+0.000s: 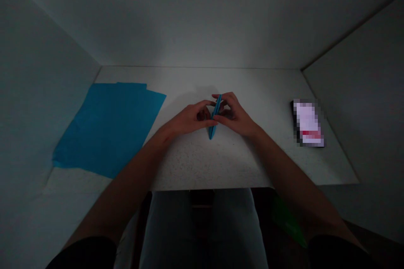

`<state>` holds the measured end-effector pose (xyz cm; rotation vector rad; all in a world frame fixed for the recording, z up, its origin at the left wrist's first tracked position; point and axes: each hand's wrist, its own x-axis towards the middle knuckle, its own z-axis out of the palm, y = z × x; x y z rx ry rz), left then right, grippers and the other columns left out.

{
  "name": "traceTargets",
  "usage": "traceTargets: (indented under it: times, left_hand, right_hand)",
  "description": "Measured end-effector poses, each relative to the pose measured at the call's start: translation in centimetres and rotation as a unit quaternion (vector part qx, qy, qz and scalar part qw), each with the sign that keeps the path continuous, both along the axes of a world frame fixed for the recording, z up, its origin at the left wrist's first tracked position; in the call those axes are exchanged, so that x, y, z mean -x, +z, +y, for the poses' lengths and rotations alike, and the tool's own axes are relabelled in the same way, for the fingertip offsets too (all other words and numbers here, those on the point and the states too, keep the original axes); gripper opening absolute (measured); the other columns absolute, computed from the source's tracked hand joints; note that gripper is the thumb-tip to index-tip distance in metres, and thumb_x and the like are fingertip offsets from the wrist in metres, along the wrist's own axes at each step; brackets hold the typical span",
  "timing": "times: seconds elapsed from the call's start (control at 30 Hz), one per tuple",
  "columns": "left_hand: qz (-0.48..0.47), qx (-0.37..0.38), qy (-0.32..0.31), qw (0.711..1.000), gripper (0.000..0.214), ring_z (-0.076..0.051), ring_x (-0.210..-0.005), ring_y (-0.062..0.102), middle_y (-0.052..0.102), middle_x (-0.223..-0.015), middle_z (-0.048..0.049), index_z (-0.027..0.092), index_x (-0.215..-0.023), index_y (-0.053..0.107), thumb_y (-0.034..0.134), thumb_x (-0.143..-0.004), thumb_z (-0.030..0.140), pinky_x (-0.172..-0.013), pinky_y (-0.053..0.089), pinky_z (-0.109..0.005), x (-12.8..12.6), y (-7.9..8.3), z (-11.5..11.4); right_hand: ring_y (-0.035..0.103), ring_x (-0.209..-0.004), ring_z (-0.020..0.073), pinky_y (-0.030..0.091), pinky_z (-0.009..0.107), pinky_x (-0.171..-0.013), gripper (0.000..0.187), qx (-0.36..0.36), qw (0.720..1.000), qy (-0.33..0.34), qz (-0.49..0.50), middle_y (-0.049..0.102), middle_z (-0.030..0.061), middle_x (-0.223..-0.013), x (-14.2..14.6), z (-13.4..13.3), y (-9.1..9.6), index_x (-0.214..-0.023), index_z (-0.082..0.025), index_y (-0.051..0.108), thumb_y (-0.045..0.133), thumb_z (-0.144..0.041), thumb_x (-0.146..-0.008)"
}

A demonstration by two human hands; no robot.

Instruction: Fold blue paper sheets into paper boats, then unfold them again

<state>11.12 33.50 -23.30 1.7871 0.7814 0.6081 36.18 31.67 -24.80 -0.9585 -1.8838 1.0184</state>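
Observation:
A narrow piece of folded blue paper (212,131) is held up over the middle of the table, its lower tip pointing toward me. My left hand (198,117) pinches it from the left, thumb near the middle and a fingertip higher up. From the other side my right hand (232,112) grips it too, with the thumb at mid-length and fingers at the upper end. Both hands' fingers partly cover the folds, so the exact shape is hard to make out.
Blue paper sheets (110,126) lie overlapping on the left of the white table (195,168). A phone (307,122) with a blurred, lit screen rests at the right. Walls (202,17) enclose the table at the back and sides. Something green (288,220) is below the front edge.

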Motion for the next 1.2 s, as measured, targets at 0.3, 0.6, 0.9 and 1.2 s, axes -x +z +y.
traceTargets:
  times: [0.3,0.6,0.9,1.2]
  left_hand:
    - [-0.006,-0.01,0.0,1.0,0.062,-0.019,-0.081,0.073,0.075,-0.091,-0.0019,0.024,-0.145,0.063,0.084,-0.095,0.053,-0.075,0.057,-0.032,0.1,-0.5,0.2]
    - [0.077,-0.142,0.066,0.985,0.056,-0.016,-0.068,0.063,0.068,-0.08,0.0027,0.021,-0.148,0.062,0.068,-0.093,0.026,-0.065,0.047,-0.029,0.0,-0.4,-0.1]
    - [-0.041,-0.11,0.197,0.973,0.024,-0.011,-0.071,0.071,0.075,-0.109,-0.0045,0.022,-0.123,0.07,0.054,-0.106,0.027,-0.066,0.059,-0.025,0.2,-0.4,0.5]
    - [-0.057,-0.054,0.197,0.977,0.022,-0.012,-0.076,0.07,0.076,-0.107,-0.005,0.02,-0.108,0.071,0.077,-0.096,0.037,-0.071,0.059,-0.026,0.2,-0.9,0.8]
  right_hand:
    - [0.059,-0.119,0.0287,0.07,0.042,-0.088,0.062,-0.025,1.0,0.0,-0.013,0.05,0.0093,-0.138,-0.2,0.0,-0.2,-0.158,-0.04,0.062,0.077,-0.039,-0.097]
    - [0.061,-0.117,0.0302,0.07,0.051,-0.094,0.073,-0.093,0.99,-0.062,-0.082,0.043,0.0116,-0.147,0.7,-0.5,-0.4,-0.165,-0.041,0.054,0.071,-0.028,-0.096]
    - [0.071,-0.105,0.023,0.071,0.045,-0.094,0.036,0.02,0.988,-0.151,0.035,0.056,0.0083,-0.144,-0.3,0.8,-0.5,-0.136,-0.035,0.069,0.073,-0.044,-0.101]
    - [0.074,-0.102,0.0229,0.064,0.045,-0.1,0.032,0.089,0.989,-0.083,0.081,0.079,0.0052,-0.113,-0.5,1.0,-0.1,-0.121,-0.027,0.079,0.081,-0.047,-0.095]
